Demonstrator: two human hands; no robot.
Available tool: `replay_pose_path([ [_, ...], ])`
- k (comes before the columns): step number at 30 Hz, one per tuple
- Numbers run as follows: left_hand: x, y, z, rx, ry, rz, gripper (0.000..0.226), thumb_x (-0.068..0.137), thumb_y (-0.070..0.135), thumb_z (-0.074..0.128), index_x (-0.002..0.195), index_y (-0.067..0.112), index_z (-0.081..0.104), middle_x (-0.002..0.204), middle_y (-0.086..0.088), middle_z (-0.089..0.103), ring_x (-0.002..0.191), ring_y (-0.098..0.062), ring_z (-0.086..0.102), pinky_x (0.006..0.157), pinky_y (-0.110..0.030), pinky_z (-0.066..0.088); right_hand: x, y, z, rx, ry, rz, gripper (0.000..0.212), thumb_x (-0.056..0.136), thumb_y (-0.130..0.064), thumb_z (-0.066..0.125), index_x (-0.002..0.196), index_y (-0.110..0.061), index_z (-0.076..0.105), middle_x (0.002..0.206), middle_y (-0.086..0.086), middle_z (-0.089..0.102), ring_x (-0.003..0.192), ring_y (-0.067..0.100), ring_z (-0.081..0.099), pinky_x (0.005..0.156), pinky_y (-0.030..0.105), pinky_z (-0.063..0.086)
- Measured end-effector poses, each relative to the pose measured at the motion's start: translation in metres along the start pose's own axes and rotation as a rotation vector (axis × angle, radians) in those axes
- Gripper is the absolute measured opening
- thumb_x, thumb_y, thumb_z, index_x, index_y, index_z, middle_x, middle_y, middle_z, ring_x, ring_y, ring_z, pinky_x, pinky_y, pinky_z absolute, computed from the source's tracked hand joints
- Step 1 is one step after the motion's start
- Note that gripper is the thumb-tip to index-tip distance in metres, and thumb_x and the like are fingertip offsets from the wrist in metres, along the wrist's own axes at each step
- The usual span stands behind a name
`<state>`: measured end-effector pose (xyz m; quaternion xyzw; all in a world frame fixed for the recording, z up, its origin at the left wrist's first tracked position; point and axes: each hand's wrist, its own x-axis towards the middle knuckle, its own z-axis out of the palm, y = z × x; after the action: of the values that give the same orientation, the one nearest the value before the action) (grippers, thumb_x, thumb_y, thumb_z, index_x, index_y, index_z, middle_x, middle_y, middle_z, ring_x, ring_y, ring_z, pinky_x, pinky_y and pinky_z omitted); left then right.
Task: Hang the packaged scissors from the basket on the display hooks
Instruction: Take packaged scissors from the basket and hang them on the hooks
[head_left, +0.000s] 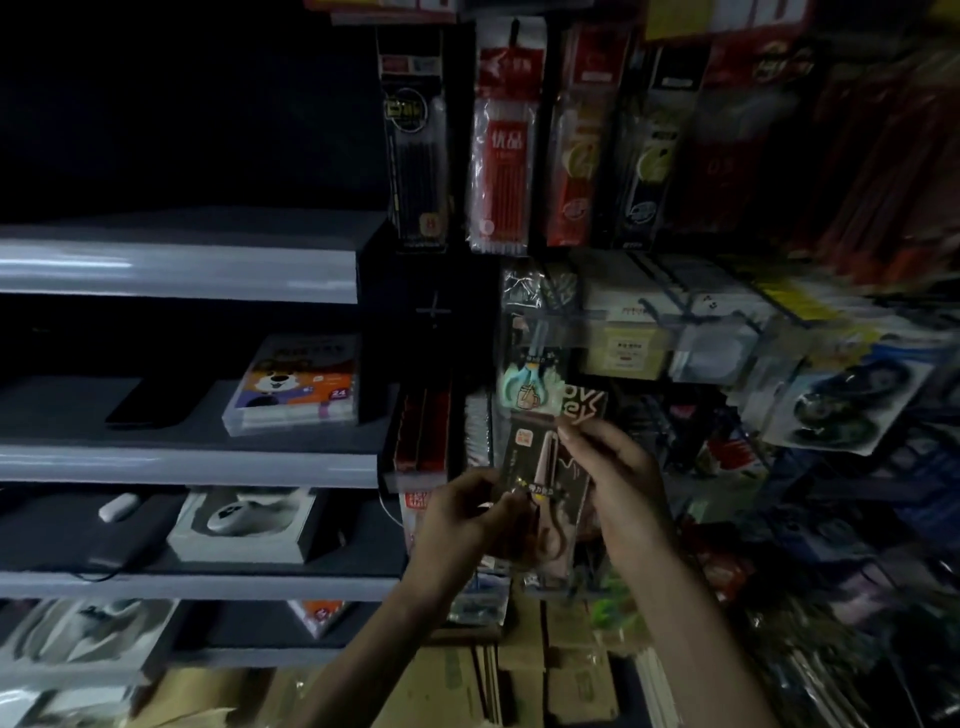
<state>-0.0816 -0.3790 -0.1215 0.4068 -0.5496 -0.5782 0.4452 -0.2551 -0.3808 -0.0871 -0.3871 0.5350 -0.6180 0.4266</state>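
Here, both hands are grasping one packaged scissors (540, 467): a dark card with pale pink handles under clear plastic. The left hand (462, 519) pinches its left edge near the middle. The right hand (618, 473) grips the right edge, with its fingertips up at the top corner. Holding it by both sides likely keeps the card flat and upright, so that the hang hole at its top can be steered onto a hook.

The pack sits directly below the teal scissors pack (532, 387) that hangs on the display. Its top edge is touching or just under that pack's bottom; I cannot tell which. The hook itself is too blurred to make out, and the basket is not in view.

Print on the held card is too small to read. Just right of the teal scissors pack and behind it, a dark card (589, 405) shows "ov" over "ey". Well above it hangs a red refill pack (504, 145) marked "优品". Far to its left, on a grey shelf (182, 462), a boxed set with a cartoon dog (296, 384) carries "24".
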Motion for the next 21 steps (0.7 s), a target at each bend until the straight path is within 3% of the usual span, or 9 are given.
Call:
replay_pose_path([
  [4, 0.031, 0.013, 0.004, 0.101, 0.048, 0.088, 0.017, 0.099, 0.017, 0.070, 0.116, 0.018, 0.072, 0.109, -0.003, 0.078, 0.103, -0.023, 0.075, 0.084, -0.036, 0.062, 0.011, -0.010, -0.016, 0.023, 0.085, -0.053, 0.009, 0.090, -0.028, 0.078, 0.095, -0.021, 0.079, 0.099, 0.002, 0.079, 0.105, 0.026, 0.072, 0.095, 0.043, 0.055],
  [9, 0.063, 0.066, 0.001, 0.039, 0.176, 0.197, 0.028, 0.098, 0.020, 0.073, 0.125, 0.017, 0.070, 0.111, -0.003, 0.079, 0.103, -0.019, 0.076, 0.081, -0.028, 0.061, 0.032, -0.017, -0.025, -0.010, 0.132, -0.111, 0.003, 0.093, -0.024, 0.075, 0.094, -0.023, 0.078, 0.092, -0.008, 0.079, 0.094, 0.011, 0.073, 0.083, 0.031, 0.057],
  [11, 0.073, 0.083, 0.002, 0.039, 0.177, 0.197, 0.029, 0.097, 0.022, 0.075, 0.125, 0.017, 0.071, 0.107, -0.003, 0.080, 0.101, -0.021, 0.076, 0.085, -0.035, 0.062, 0.037, -0.019, -0.022, -0.010, 0.130, -0.136, 0.002, 0.093, -0.023, 0.074, 0.093, -0.023, 0.077, 0.089, -0.011, 0.078, 0.091, 0.005, 0.072, 0.074, 0.020, 0.054],
  [13, 0.080, 0.094, 0.003, 0.062, 0.153, 0.193, 0.024, 0.096, 0.024, 0.076, 0.119, 0.018, 0.074, 0.104, -0.003, 0.080, 0.098, -0.021, 0.076, 0.095, -0.052, 0.060, 0.040, -0.021, -0.016, -0.003, 0.111, -0.151, 0.003, 0.093, -0.024, 0.074, 0.095, -0.023, 0.076, 0.094, -0.009, 0.078, 0.092, 0.004, 0.071, 0.075, 0.019, 0.052],
  [15, 0.082, 0.100, 0.004, 0.059, 0.123, 0.201, 0.012, 0.097, 0.021, 0.074, 0.108, 0.017, 0.077, 0.096, -0.001, 0.079, 0.091, -0.020, 0.072, 0.099, -0.060, 0.055, 0.041, -0.022, -0.010, 0.002, 0.103, -0.150, 0.005, 0.093, -0.025, 0.075, 0.097, -0.022, 0.076, 0.097, -0.008, 0.077, 0.090, 0.000, 0.070, 0.077, 0.020, 0.052],
  [21, 0.077, 0.110, 0.002, 0.075, 0.094, 0.204, 0.009, 0.101, 0.013, 0.067, 0.102, 0.009, 0.075, 0.086, 0.002, 0.075, 0.084, -0.019, 0.065, 0.087, -0.044, 0.052, 0.044, -0.018, 0.000, -0.005, 0.113, -0.141, 0.012, 0.094, -0.025, 0.074, 0.100, -0.016, 0.077, 0.098, -0.003, 0.077, 0.093, 0.006, 0.071, 0.080, 0.025, 0.052],
])
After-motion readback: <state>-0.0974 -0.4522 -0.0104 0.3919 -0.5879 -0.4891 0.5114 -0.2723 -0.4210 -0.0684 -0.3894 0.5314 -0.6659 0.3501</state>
